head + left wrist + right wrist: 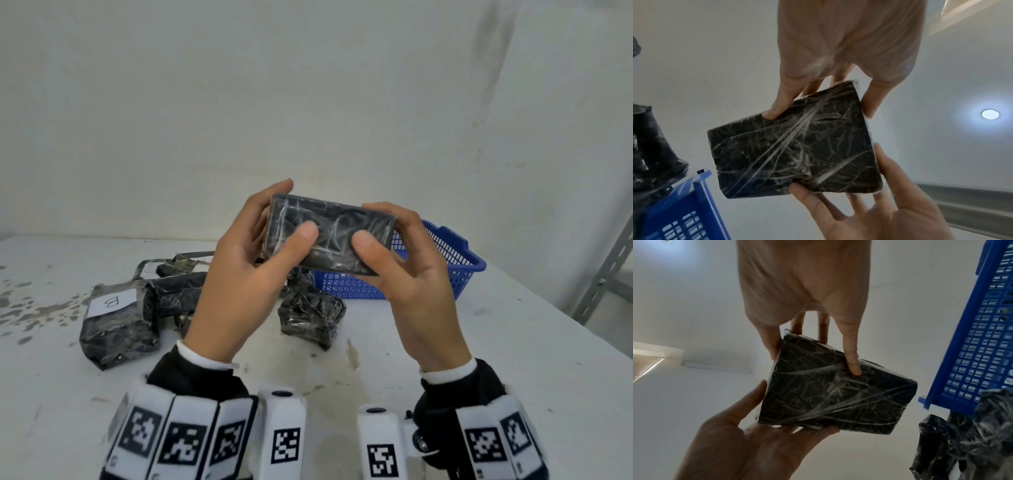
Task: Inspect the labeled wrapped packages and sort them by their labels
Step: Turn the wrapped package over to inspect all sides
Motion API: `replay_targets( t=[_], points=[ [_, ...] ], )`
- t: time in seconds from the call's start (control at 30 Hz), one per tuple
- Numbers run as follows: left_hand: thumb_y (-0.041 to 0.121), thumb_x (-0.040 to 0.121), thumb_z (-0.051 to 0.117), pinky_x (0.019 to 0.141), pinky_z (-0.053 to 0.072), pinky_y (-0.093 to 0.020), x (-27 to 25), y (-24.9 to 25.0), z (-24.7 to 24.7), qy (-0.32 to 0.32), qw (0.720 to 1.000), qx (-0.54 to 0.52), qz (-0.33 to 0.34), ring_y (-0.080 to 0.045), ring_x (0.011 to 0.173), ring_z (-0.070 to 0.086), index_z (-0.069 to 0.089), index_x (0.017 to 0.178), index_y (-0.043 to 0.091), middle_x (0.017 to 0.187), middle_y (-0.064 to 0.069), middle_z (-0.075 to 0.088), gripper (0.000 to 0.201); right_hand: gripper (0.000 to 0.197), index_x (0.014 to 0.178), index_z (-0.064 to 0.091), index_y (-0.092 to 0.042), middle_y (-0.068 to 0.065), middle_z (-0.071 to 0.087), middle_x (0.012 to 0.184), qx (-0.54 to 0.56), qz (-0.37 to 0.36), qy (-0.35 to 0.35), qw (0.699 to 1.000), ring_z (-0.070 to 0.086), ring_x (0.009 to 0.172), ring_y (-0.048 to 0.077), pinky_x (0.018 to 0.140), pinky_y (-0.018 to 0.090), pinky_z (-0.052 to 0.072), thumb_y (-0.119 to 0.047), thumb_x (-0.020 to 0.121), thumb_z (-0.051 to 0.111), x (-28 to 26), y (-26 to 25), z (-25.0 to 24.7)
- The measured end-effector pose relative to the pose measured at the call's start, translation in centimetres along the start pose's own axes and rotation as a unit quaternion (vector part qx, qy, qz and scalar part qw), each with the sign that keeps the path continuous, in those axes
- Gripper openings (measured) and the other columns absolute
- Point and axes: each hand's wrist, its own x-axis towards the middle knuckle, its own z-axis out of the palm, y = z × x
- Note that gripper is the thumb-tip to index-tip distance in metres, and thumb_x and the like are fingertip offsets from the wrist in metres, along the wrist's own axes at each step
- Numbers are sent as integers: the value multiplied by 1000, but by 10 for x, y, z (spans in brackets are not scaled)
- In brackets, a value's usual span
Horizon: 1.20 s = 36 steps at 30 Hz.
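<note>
I hold a black package [329,233] wrapped in clear film up above the table with both hands. My left hand [291,212] grips its left end, thumb on the near face and fingers behind. My right hand [373,222] grips the right end the same way. The face turned to me shows no label. The left wrist view has the package [793,146] under my left hand [821,112]. The right wrist view has the package [834,394] under my right hand [818,360]. On the table lie a package labelled B [116,329], a smaller package [311,315] and several more [178,287].
A blue plastic basket [459,263] stands on the table behind my right hand, also seen as the basket [982,337] in the right wrist view. The white table [513,342] is stained at the left. A grey metal upright [606,270] stands at the right; a white wall is behind.
</note>
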Motion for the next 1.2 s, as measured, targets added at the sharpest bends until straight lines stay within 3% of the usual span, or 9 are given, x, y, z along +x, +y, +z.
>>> replay_targets(
  t=[0.1, 0.3, 0.5, 0.6, 0.7, 0.8, 0.93, 1.03, 1.2],
  points=[
    [31, 84, 61, 81, 52, -24, 0, 0, 2, 8, 999, -32, -16, -13, 97, 66, 59, 123, 20, 102, 0, 69, 41, 25, 107, 69, -22, -4, 70, 105, 11, 2, 13, 1000, 68, 97, 16, 92, 61, 54, -35, 85, 67, 0, 0, -3],
    [32, 79, 71, 79, 56, -24, 0, -3, 6, 22, 1000, 3, -5, -9, 93, 68, 59, 117, 18, 98, 4, 70, 42, 31, 97, 62, -20, -6, 73, 93, 17, 5, 2, 1000, 72, 91, 20, 70, 29, 59, -24, 75, 85, -3, 0, -1],
    [83, 76, 43, 93, 51, -37, 1, -2, 11, -2, 992, -12, -125, -10, 104, 68, 65, 110, 36, 106, 13, 72, 62, 30, 94, 65, -23, -4, 66, 114, 12, -48, 28, 998, 69, 102, 14, 76, 21, 57, -19, 73, 86, -4, 5, -2],
    [53, 90, 48, 69, 59, -37, 3, -1, 10, -8, 979, -53, -198, -19, 78, 72, 69, 91, 20, 86, -1, 74, 39, 28, 91, 68, -38, 9, 56, 129, -9, -61, 2, 998, 60, 121, 23, 85, 24, 57, -23, 73, 83, -2, 9, -5],
    [21, 93, 51, 49, 51, -29, 5, -3, 5, 9, 972, -115, -205, -21, 59, 61, 61, 75, 8, 67, -7, 64, 24, 12, 91, 70, -39, 3, 57, 134, -14, -39, -19, 999, 54, 131, 17, 97, 31, 53, -35, 80, 71, -1, 8, -7],
    [20, 79, 61, 48, 51, -31, 6, -7, 4, 17, 975, -117, -186, -20, 60, 62, 60, 90, 3, 72, -7, 66, 20, 25, 112, 69, -36, -4, 67, 126, -42, 31, 0, 999, 61, 123, 9, 102, 37, 52, -44, 88, 69, 1, 8, -8],
    [20, 69, 63, 57, 55, -34, 7, -11, -2, 12, 981, -89, -170, -24, 74, 67, 50, 134, 20, 97, -11, 72, 66, 68, 144, 50, -21, 4, 75, 114, 45, 199, -64, 977, 72, 106, 24, 79, 40, 62, -30, 81, 72, 7, 5, -18],
    [19, 72, 75, 69, 57, -37, 7, -10, -1, -8, 984, -58, -169, -21, 82, 72, 44, 141, 32, 106, -7, 72, 77, 70, 146, 48, -19, 8, 74, 116, 44, 186, -69, 979, 73, 104, 27, 79, 38, 61, -24, 79, 69, 7, 2, -21],
    [23, 85, 66, 87, 57, -45, 5, -12, 2, -11, 986, -22, -165, -22, 103, 69, 38, 143, 37, 122, -4, 65, 66, 68, 139, 47, -29, 5, 73, 118, 11, 158, -46, 986, 74, 101, 23, 83, 38, 61, -26, 77, 74, 4, 4, -19]
  ],
)
